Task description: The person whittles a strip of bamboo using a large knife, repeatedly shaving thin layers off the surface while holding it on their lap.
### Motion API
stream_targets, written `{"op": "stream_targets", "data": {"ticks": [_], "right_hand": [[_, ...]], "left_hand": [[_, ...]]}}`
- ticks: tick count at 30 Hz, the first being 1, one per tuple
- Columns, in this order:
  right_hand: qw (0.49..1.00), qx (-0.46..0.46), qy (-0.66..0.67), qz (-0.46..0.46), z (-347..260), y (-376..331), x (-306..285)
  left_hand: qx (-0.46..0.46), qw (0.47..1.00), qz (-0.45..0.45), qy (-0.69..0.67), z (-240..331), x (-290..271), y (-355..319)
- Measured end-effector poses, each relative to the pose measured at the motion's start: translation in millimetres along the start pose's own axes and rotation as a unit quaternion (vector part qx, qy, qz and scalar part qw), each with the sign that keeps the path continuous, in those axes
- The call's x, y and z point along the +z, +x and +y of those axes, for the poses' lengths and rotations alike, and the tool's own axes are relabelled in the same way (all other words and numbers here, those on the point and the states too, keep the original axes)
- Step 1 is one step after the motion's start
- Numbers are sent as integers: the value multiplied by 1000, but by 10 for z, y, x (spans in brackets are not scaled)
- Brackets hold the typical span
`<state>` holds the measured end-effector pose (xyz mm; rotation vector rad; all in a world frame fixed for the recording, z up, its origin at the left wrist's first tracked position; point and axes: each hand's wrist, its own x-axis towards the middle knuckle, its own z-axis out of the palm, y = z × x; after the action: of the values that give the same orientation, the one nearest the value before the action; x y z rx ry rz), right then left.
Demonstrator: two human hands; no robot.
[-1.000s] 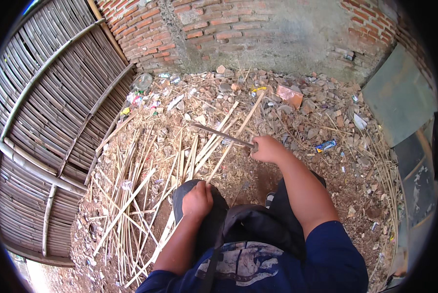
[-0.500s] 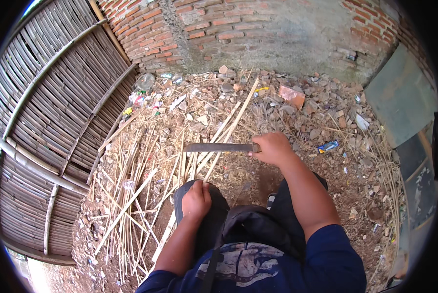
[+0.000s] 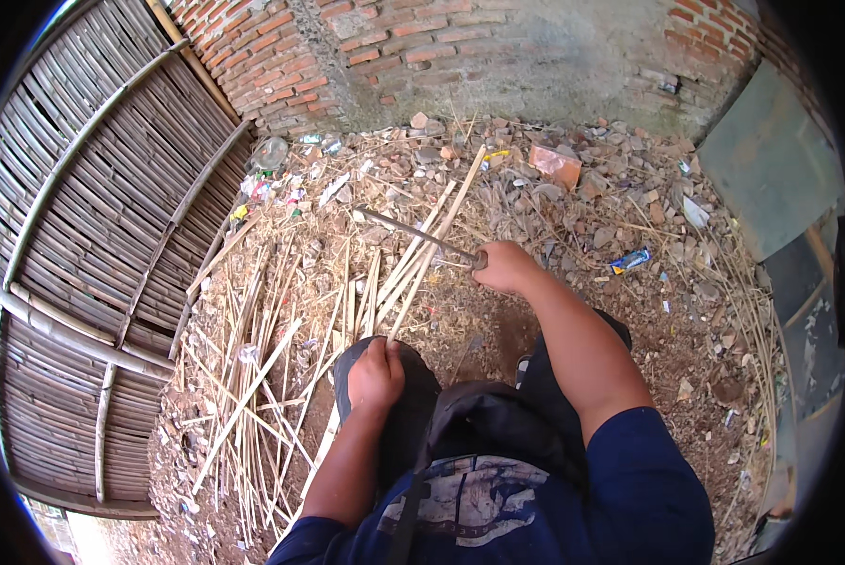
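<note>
One pale bamboo strip slants ahead of the left knee, its near part hidden by the left hand gripping it, while the right hand clasps a long knife seen nearly edge-on across the strip, contact unclear.

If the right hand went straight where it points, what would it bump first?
Probably the long pale strip sticking out from the left hand; the right hand points forward and leftward, toward it. Depth is unclear, so it might pass above.

Weathered brick wall ahead; bamboo-slat wall left; rubble-strewn dirt floor; bright light lower left.
</note>
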<state>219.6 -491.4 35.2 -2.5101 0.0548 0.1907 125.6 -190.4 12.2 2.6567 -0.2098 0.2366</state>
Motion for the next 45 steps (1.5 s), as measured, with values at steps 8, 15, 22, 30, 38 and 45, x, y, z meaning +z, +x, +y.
{"op": "stream_targets", "data": {"ticks": [8,15,22,30,38,45], "right_hand": [[972,-164,-136,-97,-438,-345,65],[998,-2,50,36,207,79,4],[973,-115,-144,-136,-442,-337,-41],[998,6,65,-3,204,12,-167],[992,-82,-62,-75,6,-143,18],[998,-5,59,25,87,-60,-215]], "left_hand": [[-1,999,-23,36,-6,-49,0],[4,1000,-26,3,28,-9,17],[19,999,-30,39,-12,-11,-21],[36,999,-29,20,-75,-6,31],[42,998,-37,21,-20,-9,-25],[38,999,-23,8,-53,1,22]]}}
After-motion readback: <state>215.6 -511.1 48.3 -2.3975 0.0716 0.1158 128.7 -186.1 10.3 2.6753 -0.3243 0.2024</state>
